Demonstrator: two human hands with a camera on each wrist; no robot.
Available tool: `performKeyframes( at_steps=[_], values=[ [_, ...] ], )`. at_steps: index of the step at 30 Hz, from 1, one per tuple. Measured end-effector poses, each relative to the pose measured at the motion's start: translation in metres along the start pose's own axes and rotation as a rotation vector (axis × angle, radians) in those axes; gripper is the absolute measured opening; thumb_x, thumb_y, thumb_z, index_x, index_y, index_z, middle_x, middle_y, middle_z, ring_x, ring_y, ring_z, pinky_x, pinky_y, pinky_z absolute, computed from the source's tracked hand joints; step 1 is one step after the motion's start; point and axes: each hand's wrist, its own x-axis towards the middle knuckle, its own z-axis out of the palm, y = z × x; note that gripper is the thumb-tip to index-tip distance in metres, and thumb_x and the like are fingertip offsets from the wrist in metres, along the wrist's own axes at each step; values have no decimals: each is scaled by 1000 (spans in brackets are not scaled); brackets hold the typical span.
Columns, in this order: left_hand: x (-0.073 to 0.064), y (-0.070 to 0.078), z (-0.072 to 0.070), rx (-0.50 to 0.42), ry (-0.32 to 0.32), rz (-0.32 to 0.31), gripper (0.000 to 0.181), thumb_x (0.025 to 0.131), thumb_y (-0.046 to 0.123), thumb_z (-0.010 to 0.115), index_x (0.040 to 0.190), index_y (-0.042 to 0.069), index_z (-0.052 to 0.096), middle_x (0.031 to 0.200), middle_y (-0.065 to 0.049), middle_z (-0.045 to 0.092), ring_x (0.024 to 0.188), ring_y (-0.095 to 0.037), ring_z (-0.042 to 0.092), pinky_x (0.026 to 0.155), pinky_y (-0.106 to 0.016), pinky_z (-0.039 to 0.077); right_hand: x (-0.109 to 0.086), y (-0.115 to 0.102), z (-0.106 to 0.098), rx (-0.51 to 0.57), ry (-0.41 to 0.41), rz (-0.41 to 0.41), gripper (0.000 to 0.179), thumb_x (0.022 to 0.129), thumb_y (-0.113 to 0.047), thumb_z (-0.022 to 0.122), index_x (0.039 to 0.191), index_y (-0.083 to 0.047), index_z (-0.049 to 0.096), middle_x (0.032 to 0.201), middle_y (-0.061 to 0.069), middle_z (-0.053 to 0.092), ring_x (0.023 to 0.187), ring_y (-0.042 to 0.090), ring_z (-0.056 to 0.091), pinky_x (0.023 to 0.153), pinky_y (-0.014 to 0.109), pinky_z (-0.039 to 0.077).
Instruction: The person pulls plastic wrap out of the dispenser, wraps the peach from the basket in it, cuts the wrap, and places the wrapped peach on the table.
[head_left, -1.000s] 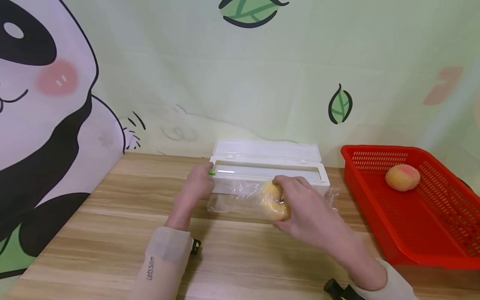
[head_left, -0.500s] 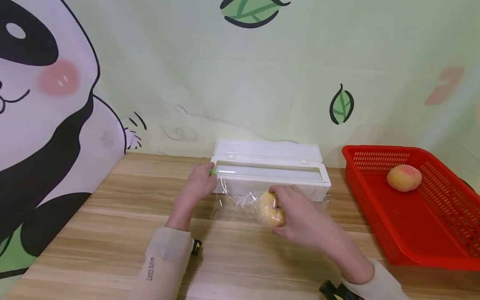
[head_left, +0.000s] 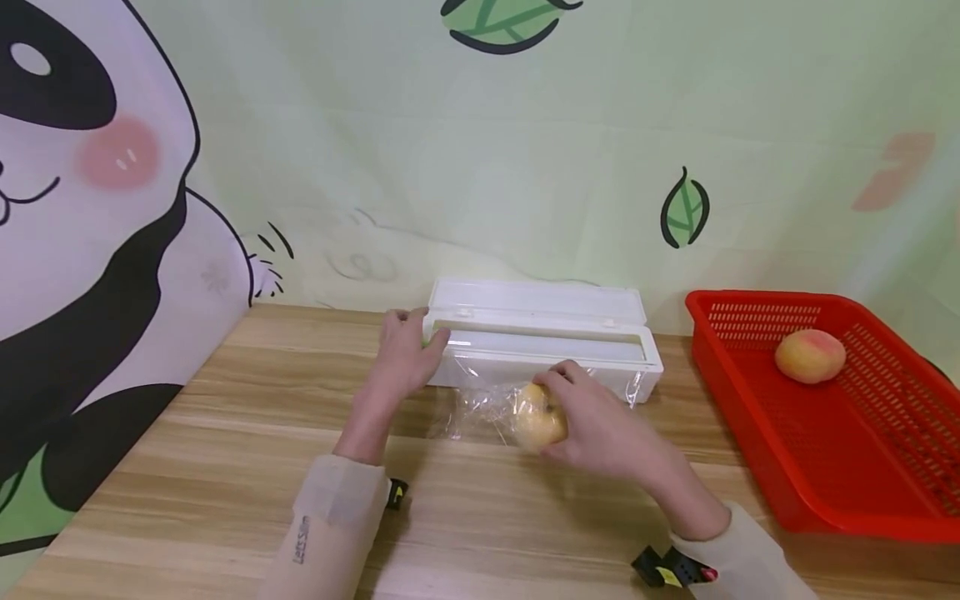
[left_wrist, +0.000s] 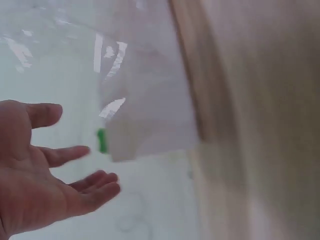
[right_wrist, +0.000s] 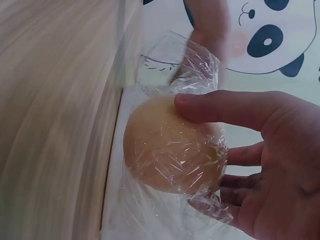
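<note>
A peach (head_left: 536,421) with clear cling film stretched over it is gripped by my right hand (head_left: 606,427), thumb on one side and fingers on the other. Crinkled cling film (head_left: 480,407) spreads left from the fruit, in front of a white cling film dispenser box (head_left: 647,379) whose lid is raised. In the right wrist view, film covers the peach (right_wrist: 170,150) and bunches near the fingertips. My left hand (head_left: 405,354) is at the box's left end, fingers spread. The left wrist view shows that hand holding nothing, beside a green slider (left_wrist: 102,140) on the box's end.
To the right stands a red plastic basket (head_left: 738,417) with another peach (head_left: 810,356) inside. A wood-grain table (head_left: 480,525) lies under everything. Behind the box rises a pale green backdrop (head_left: 555,183) with a printed panda and leaves.
My left hand has let go of the green slider, its fingers now spread. My right hand has brought the peach slightly left and down, and the film no longer lies as flat before the box.
</note>
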Motion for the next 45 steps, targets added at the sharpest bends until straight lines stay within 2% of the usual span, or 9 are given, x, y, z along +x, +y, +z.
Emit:
performKeyframes(
  at_steps=[5, 8, 11, 15, 21, 27, 35, 41, 45],
  values=[
    [-6, 23, -2, -37, 25, 334, 35, 100, 25, 68, 125, 0, 68, 126, -16, 58, 117, -35, 55, 99, -49, 47, 4, 6, 1, 33, 7, 17, 87, 70, -15, 92, 142, 6, 47, 126, 17, 59, 108, 29, 61, 92, 45, 54],
    [-11, 36, 2, -50, -109, 537, 27, 96, 23, 75, 114, 3, 72, 115, -9, 66, 108, -29, 61, 94, -47, 50, 7, 10, 1, 68, 5, 44, 95, 71, -17, 92, 147, 6, 40, 128, 18, 60, 110, 29, 61, 95, 47, 53],
    [-16, 44, 9, -32, -275, 624, 32, 92, 25, 80, 115, 3, 73, 113, -6, 68, 107, -25, 62, 94, -44, 51, 9, 13, 1, 101, -7, 72, 96, 72, -19, 92, 148, 4, 38, 129, 17, 61, 108, 28, 61, 93, 46, 54],
    [-22, 50, 18, 80, -388, 610, 49, 87, 33, 85, 126, 7, 69, 118, -2, 66, 110, -20, 62, 95, -37, 50, 10, 17, 2, 145, -7, 75, 90, 75, -20, 91, 147, 0, 40, 132, 17, 61, 110, 28, 60, 91, 44, 55],
    [-27, 51, 24, 182, -416, 578, 63, 83, 38, 88, 136, 13, 62, 126, 0, 63, 114, -19, 60, 97, -35, 49, 12, 25, 4, 180, 19, 47, 77, 77, -17, 89, 139, -2, 46, 132, 17, 61, 111, 29, 61, 93, 47, 54],
    [-25, 51, 31, 272, -390, 550, 65, 84, 41, 86, 136, 11, 62, 130, 0, 62, 117, -19, 60, 100, -37, 48, 12, 31, 6, 193, 52, 62, 76, 77, -18, 89, 138, 0, 48, 129, 15, 57, 108, 28, 59, 91, 46, 54],
    [-27, 55, 40, 460, -310, 564, 80, 81, 51, 86, 142, 10, 55, 135, -2, 58, 127, -21, 53, 116, -48, 31, 14, 33, 5, 269, 84, 122, 76, 81, -23, 88, 140, -5, 44, 124, 12, 62, 114, 30, 62, 94, 46, 54],
    [-26, 54, 42, 438, -281, 553, 82, 80, 46, 88, 144, 11, 51, 137, -2, 59, 128, -21, 54, 117, -53, 27, 14, 33, 2, 245, 86, 135, 69, 85, -28, 85, 139, -10, 46, 129, 12, 63, 115, 30, 61, 96, 49, 52],
    [-25, 53, 40, 389, -262, 535, 70, 82, 47, 86, 134, 12, 54, 124, -1, 65, 119, -18, 58, 118, -52, 25, 12, 33, -2, 195, 96, 114, 62, 89, -32, 82, 138, -8, 51, 134, 11, 62, 122, 31, 58, 101, 53, 49]
  ],
)
